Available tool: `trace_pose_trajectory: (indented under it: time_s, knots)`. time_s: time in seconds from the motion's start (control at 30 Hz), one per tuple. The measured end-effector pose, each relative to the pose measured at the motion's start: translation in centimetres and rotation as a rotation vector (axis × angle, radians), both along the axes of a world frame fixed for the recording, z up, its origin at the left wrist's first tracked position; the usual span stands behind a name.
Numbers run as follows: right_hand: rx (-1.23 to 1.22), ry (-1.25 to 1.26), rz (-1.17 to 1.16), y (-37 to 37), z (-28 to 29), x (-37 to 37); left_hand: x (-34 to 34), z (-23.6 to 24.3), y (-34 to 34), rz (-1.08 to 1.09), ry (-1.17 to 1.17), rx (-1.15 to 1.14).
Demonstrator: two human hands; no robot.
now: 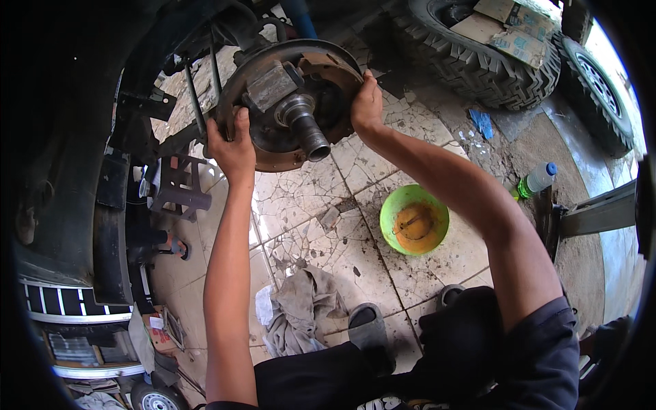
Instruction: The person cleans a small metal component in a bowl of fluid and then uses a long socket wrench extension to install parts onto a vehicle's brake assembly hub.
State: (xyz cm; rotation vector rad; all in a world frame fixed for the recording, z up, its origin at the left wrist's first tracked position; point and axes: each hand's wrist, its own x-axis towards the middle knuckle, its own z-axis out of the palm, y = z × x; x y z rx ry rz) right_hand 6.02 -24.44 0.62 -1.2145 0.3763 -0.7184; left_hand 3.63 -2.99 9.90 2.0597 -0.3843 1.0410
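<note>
A round, rusty brake backing plate [268,133] sits at the top centre, around a bare metal axle spindle [309,135] that points toward me and downward. My left hand [234,147] grips its left edge, thumb on the front face and fingers partly hidden at the rim. On the opposite edge, my right hand [367,106] is closed round the rim, most of its fingers out of sight behind the plate. A grey block-shaped metal part [275,86] shows on the plate above the spindle. Both forearms reach up and forward.
Below on the cracked tiles stands a green bowl [386,219] with orange-brown liquid. A crumpled rag [304,307] lies nearer me. Large tyres [499,85] are at the upper right, a bottle [536,180] at the right. A brown plastic stool [179,184] and dark vehicle bodywork [61,171] flank the left.
</note>
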Motion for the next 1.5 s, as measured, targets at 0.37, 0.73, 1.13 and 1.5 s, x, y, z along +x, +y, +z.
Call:
trace_pose_trajectory:
  time_s: [0.37,0.73,1.13,1.5]
  knots:
    - [-0.013,-0.023,-0.075,0.4,-0.4,0.8,-0.5,0.2,-0.1,-0.058,-0.021,-0.048]
    - [0.070,-0.012,-0.158,1.5,0.2,0.8,0.5,0.4,0.9,-0.168,-0.161,0.161]
    - [0.096,0.059,-0.266,2.1,0.8,0.8,0.1,2.1,1.5,0.078,-0.564,0.771]
    - [0.155,-0.001,-0.205,2.3,-0.3,1.8,-0.4,2.4,-1.9,0.195,-0.509,0.752]
